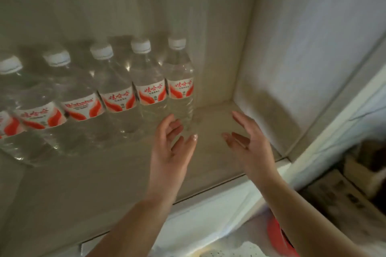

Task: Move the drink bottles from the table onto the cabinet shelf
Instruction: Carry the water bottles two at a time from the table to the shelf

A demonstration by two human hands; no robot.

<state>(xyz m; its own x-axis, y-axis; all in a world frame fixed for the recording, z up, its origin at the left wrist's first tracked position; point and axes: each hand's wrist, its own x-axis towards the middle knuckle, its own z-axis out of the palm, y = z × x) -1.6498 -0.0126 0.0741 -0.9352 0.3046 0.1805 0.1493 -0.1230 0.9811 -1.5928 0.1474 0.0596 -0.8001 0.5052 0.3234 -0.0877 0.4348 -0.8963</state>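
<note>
Both hands are spread wide and hold nothing: left hand (173, 148) at frame centre just in front of the rightmost bottle (180, 85), right hand (248, 142) apart to its right. A row of bottles (83, 100) stands upright on the pale cabinet shelf (125, 173), running left. Cabinet side wall (302, 48) at upper right.

Clear white-capped bottles (117, 87) upright on shelf (125, 165)
</note>
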